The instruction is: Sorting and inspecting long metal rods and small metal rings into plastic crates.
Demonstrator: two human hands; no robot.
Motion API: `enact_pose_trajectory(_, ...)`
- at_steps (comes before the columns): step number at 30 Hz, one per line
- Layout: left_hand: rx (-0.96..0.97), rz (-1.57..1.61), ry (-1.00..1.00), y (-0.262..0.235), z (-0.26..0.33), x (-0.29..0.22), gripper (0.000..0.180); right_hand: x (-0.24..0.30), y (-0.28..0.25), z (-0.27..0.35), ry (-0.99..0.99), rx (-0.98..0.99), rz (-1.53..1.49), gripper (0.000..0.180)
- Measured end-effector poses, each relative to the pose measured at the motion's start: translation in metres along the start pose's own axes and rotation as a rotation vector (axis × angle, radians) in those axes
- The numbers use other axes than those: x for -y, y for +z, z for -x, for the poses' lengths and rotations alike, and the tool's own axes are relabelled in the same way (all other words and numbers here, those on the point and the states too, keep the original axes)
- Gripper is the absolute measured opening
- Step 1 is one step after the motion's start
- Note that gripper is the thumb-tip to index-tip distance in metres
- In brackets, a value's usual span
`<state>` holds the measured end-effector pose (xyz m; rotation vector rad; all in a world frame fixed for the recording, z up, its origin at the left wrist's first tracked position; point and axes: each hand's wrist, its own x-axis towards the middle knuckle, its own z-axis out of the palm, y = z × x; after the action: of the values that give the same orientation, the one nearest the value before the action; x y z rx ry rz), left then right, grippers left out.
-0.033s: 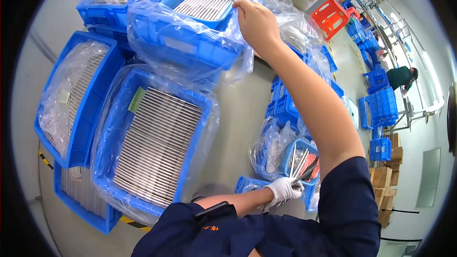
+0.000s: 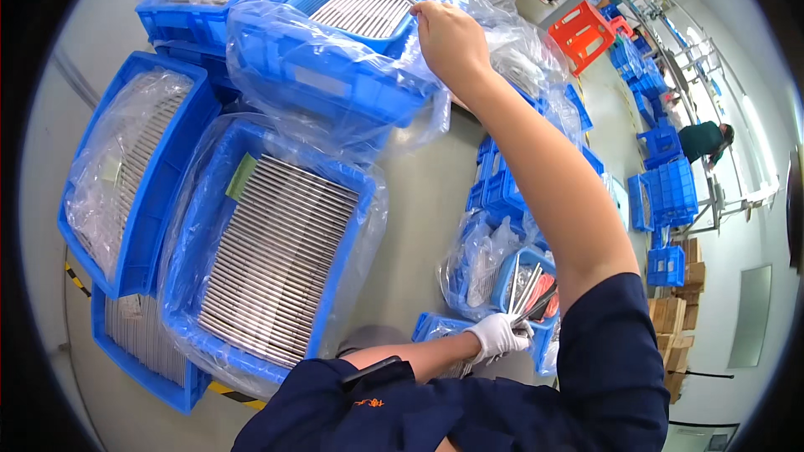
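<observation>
At the far end, my bare right hand (image 2: 452, 40) is closed in a pinch at the right rim of a light blue basin (image 2: 299, 2). Its fingertips meet the end of a thin metal rod, mostly lost against the rim. Slim silvery rods (image 2: 360, 12) lie side by side inside the basin. Close to my body, my left hand (image 2: 498, 336), in a white glove, is closed around several metal rods (image 2: 534, 308), which look dark along part of their length. Beyond it, a second light blue basin (image 2: 505, 276) holds loose rods and something pinkish red (image 2: 546, 300).
A blue crate (image 2: 339, 264) lined with clear plastic holds rows of rods at the left. Another crate (image 2: 146, 238) stands beside it. Stacked blue crates (image 2: 498, 180), a red stool (image 2: 579, 38) and a person in dark green (image 2: 702, 141) are to the right.
My right hand has shifted very slightly down, and less of the rod shows at its fingertips. My left hand stays where it was.
</observation>
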<state>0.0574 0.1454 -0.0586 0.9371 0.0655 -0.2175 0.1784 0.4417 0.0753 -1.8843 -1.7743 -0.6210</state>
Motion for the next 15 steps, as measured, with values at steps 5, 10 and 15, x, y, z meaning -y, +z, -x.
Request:
enact_pose_trajectory(5, 0.0, 0.044, 0.09, -0.018, 0.006, 0.007, 0.012, 0.007, 0.049, -0.026, 0.045, 0.138, 0.172, 0.016)
enact_pose_trajectory(10, 0.007, 0.023, 0.046, -0.022, 0.012, 0.003, 0.016, 0.004, 0.068, -0.042, 0.099, 0.267, 0.172, 0.025)
enact_pose_trajectory(15, -0.02, 0.053, 0.002, -0.023, 0.006, -0.011, 0.014, 0.002, -0.002, -0.012, 0.112, -0.073, -0.242, 0.035)
